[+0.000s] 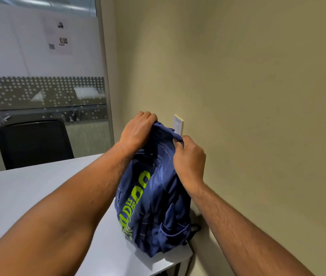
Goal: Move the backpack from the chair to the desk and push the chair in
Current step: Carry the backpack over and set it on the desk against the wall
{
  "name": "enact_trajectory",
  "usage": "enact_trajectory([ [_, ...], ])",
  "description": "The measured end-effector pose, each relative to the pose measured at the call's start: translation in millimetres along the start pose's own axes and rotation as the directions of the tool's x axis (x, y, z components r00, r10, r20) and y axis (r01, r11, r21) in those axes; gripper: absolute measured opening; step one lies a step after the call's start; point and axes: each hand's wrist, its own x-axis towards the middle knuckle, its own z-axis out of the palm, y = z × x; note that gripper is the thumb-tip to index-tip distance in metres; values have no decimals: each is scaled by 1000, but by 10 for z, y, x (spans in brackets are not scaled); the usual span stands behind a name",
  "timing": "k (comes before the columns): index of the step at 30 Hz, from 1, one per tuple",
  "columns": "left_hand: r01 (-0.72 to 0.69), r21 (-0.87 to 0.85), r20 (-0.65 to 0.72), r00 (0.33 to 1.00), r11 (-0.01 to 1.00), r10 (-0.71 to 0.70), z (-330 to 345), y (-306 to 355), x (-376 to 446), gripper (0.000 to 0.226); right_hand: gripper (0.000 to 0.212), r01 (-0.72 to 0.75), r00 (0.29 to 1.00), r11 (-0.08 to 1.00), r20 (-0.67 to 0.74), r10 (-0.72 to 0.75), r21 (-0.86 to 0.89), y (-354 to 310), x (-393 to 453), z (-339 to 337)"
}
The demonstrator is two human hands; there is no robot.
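Note:
A dark blue backpack (154, 204) with lime-green lettering stands upright on the right end of the white desk (28, 196), close to the beige wall. My left hand (136, 130) is closed on the bag's top at the left. My right hand (188, 162) pinches the top fabric at the right. Across the desk at the far left stands a black chair (32, 142), its backrest showing above the desk edge.
A beige wall (257, 96) runs along the desk's right side, with a white wall plate (178, 124) just behind the bag. A glass partition with a dotted film (42, 92) lies beyond the desk. The desk's near right corner (180, 259) is below the bag.

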Motion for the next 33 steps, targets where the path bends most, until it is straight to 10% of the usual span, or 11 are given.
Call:
enact_trajectory([
  [15, 21, -51, 246, 969, 999, -8, 1040, 64, 194, 23, 22, -40, 966, 956, 234, 111, -289, 765, 75, 266],
  [24, 119, -264, 484, 875, 957, 25, 1190, -44, -14, 89, 61, 122, 931, 858, 356, 75, -499, 883, 3, 412],
  [33, 146, -191, 439, 897, 971, -49, 1023, -235, -536, 99, 72, 154, 934, 792, 349, 78, -590, 670, -278, 379],
])
